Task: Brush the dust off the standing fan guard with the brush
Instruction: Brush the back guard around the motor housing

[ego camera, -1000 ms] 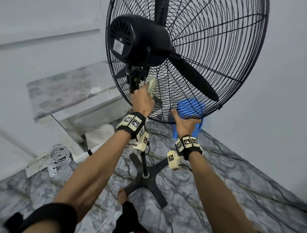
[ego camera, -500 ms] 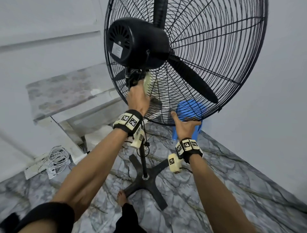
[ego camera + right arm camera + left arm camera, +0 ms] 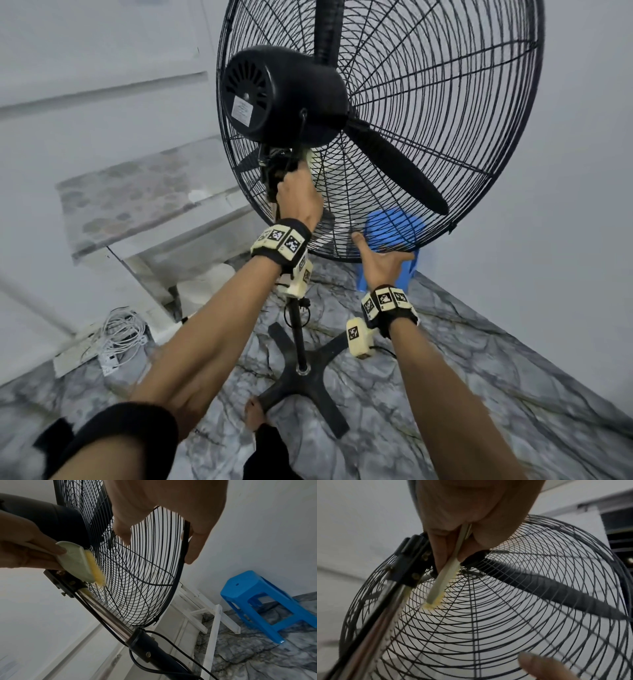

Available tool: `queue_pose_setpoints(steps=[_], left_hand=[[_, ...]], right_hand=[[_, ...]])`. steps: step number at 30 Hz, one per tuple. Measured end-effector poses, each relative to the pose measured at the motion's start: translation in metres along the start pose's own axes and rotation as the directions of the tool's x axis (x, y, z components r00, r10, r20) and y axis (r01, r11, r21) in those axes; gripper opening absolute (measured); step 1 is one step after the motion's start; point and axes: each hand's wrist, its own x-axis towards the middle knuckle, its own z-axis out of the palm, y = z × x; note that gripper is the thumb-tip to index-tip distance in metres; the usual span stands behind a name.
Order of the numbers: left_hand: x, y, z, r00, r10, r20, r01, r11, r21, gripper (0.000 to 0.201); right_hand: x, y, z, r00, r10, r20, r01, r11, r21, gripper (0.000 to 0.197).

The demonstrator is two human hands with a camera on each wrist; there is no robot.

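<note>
The standing fan's black wire guard (image 3: 428, 137) fills the upper head view, with the motor housing (image 3: 281, 99) at its back. My left hand (image 3: 298, 197) grips a pale brush (image 3: 312, 159) just under the motor. In the left wrist view the brush (image 3: 443, 580) presses its yellow bristles on the rear guard (image 3: 488, 628) wires near the hub. My right hand (image 3: 380, 260) holds the guard's lower rim, thumb on the rear wires. The right wrist view shows that hand (image 3: 171, 507) wrapped over the rim (image 3: 186, 540), with the brush (image 3: 77, 562) at left.
A blue plastic stool (image 3: 257, 595) stands behind the fan by the wall. The fan's chrome pole (image 3: 109, 615) runs down to a black cross base (image 3: 308, 377) on the marble floor, near my bare foot (image 3: 255, 416). A coiled white cable (image 3: 120, 332) lies at left beside a step.
My left hand has carried the brush up the rear guard, from the lower wires to just under the motor. The right hand has stayed on the lower rim.
</note>
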Motion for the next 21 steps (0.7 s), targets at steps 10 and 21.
queue_pose_setpoints(steps=[10, 21], left_hand=[[0.000, -0.007, -0.006, 1.000, 0.010, 0.007, -0.010, 0.999, -0.040, 0.051], [0.002, 0.005, -0.008, 0.997, 0.028, 0.078, -0.033, 0.998, 0.061, 0.052]], right_hand=[[-0.001, 0.001, 0.000, 0.999, -0.007, 0.036, 0.008, 1.000, -0.005, 0.148], [0.003, 0.002, -0.003, 0.999, -0.002, 0.050, 0.002, 1.000, -0.002, 0.154]])
